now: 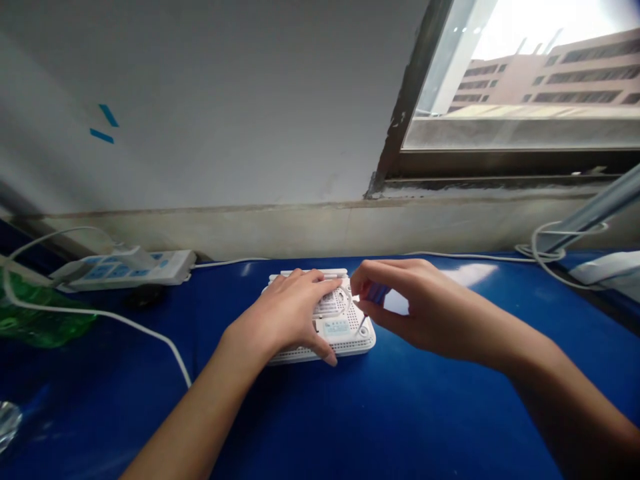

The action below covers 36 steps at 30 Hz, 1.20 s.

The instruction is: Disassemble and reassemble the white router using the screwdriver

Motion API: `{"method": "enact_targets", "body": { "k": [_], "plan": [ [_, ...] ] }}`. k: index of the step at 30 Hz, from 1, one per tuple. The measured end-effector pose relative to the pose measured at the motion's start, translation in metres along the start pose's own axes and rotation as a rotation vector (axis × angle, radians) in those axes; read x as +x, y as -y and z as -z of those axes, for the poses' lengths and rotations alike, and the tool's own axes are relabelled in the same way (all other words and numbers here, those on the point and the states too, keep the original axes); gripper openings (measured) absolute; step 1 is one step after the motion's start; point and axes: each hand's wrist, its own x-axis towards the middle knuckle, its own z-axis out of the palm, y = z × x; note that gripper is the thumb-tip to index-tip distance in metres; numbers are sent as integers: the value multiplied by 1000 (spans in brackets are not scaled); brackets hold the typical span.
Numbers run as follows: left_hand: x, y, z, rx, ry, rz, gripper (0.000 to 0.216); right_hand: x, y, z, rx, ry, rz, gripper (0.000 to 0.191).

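A white plastic router (345, 337) lies upside down on the blue tabletop (415, 407), its underside showing vents and a pale label. My left hand (295, 310) presses flat on top of it, fingers spread over the vented middle. My right hand (395, 303) pinches a small screwdriver with a blue handle (376, 293) between thumb and fingers. The thin metal shaft (361, 325) points down, its tip at the router's right side. The fingers hide part of the handle.
A white power strip (125, 270) lies at the back left, with white cables running along the table. A green plastic bag (40, 317) sits at the far left. A wall and a window (520, 80) rise behind the table, and a metal bar with a coiled cable stands at right.
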Motion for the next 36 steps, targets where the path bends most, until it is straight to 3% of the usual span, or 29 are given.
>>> {"method": "enact_targets", "body": {
  "k": [9, 13, 18, 22, 25, 30, 33, 36],
  "plan": [
    [7, 8, -2, -22, -19, 1, 107, 2, -6, -4, -76, 58, 6, 12],
    [10, 16, -4, -44, -39, -78, 110, 3, -6, -8, -212, 70, -17, 4],
    [11, 22, -7, -58, -71, -155, 110, 3, 2, -11, -517, -16, 28, 29],
    [10, 19, -6, -70, -77, -138, 105, -1, 3, -12, -464, 2, -3, 9],
    [9, 17, -6, -63, -66, -95, 105, -4, 2, -10, -392, 32, -27, 25],
    [10, 19, -7, -61, -60, -112, 102, -2, 2, -13, -419, 9, -71, 11],
    [9, 18, -7, -58, -69, -114, 101, 1, 3, -17, -527, -41, -92, 25],
    [7, 16, -5, -62, -64, -104, 96, 2, 1, -19, -467, 10, -55, 21]
  ]
}}
